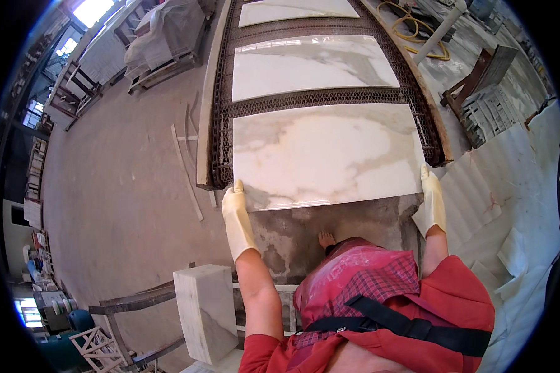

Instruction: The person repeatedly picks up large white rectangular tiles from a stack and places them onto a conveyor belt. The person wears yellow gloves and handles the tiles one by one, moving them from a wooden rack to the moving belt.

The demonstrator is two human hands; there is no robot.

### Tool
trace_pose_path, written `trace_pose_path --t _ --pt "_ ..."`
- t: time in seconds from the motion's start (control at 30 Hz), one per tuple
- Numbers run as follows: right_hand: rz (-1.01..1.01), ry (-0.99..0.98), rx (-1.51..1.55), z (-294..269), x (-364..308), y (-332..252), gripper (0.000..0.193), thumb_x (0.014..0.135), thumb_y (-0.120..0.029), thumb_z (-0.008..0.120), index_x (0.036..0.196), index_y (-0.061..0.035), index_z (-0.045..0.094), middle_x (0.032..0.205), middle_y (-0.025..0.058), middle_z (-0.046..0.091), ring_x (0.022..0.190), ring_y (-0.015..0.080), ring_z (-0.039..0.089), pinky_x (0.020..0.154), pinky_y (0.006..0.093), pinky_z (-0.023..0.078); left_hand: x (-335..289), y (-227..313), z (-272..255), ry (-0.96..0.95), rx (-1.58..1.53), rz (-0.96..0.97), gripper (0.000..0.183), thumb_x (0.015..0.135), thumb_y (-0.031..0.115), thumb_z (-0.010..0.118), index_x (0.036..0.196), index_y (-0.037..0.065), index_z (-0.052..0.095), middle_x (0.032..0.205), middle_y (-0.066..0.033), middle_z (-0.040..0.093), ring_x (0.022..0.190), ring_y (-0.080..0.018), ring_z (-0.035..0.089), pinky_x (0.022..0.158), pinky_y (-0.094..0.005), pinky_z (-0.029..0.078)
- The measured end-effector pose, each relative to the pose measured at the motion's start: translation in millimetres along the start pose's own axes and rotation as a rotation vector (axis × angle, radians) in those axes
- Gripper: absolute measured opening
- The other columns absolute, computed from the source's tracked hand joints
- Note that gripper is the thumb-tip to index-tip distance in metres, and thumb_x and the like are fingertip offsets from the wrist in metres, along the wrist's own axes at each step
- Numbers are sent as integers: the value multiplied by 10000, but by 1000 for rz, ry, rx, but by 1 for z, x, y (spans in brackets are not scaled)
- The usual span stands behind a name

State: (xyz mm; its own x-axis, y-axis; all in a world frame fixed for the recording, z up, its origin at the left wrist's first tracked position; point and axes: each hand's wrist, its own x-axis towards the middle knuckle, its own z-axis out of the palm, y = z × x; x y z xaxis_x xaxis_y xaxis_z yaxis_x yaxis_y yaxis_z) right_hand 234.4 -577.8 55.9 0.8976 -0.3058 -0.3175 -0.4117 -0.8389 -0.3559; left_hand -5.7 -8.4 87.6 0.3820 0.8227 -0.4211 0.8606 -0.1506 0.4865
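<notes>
Marble slab (326, 152), gry-veined, L grip (236, 211), R grip (434, 196), at edges

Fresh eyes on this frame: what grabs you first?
The glossy white stone slab with grey-beige veining, mid-frame, held at its near corners by the cream-gloved left hand and cream-gloved right hand. Beyond it, two similar veined white slabs lie in line on a dark brown mesh conveyor. Next, the coiled yellow hose on the floor, upper right.

head view | left fisheye, head-worn | looks down and forward | close above slab (326, 155)
</notes>
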Motion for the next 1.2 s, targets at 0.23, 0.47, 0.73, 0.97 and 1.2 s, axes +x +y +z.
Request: trace_pose_path --t 0.23,0.47,0.73,0.97,1.2 --pt "-5 -27 47 -3 -2 -8 788 979 -677 282 1309 -37 603 1316 250 599 1266 397 542 1068 460 405 6 -3 2 15 -34 10 651 941 663 479 1184 102 701 1193 -169 689 1141 -330 625 1019 -431 442" --pt "-52 -28 37 6 18 2 781 975 -679 290 1329 -55 598 1332 240 593 1286 389 532 1083 456 393 36 -16 20 48 -33 24 641 931 655 514 1122 77 712 1084 -164 707 947 -318 681 704 -451 589" --pt "-96 0 54 16 32 5 737 988 -646 288 1319 -70 606 1323 227 604 1274 383 542 1066 466 405 45 -15 18 23 -9 29 680 925 676 504 1141 65 710 1101 -180 703 964 -324 683 694 -449 591" --pt "-73 -74 154 14 37 2 755 992 -639 307 1292 -14 606 1276 255 622 1236 389 568 1045 471 417 20 1 6 23 -14 -20 791 884 760 477 1124 42 707 1078 -189 715 924 -338 707 768 -437 572" --pt "72 -159 751 9 -4 -8 706 1012 -624 305 1326 -65 599 1247 153 666 1087 303 669 925 410 539 9 -25 7 -61 -315 -94 812 871 745 536 1103 -24 651 835 -169 705 527 -261 662 466 -367 540"
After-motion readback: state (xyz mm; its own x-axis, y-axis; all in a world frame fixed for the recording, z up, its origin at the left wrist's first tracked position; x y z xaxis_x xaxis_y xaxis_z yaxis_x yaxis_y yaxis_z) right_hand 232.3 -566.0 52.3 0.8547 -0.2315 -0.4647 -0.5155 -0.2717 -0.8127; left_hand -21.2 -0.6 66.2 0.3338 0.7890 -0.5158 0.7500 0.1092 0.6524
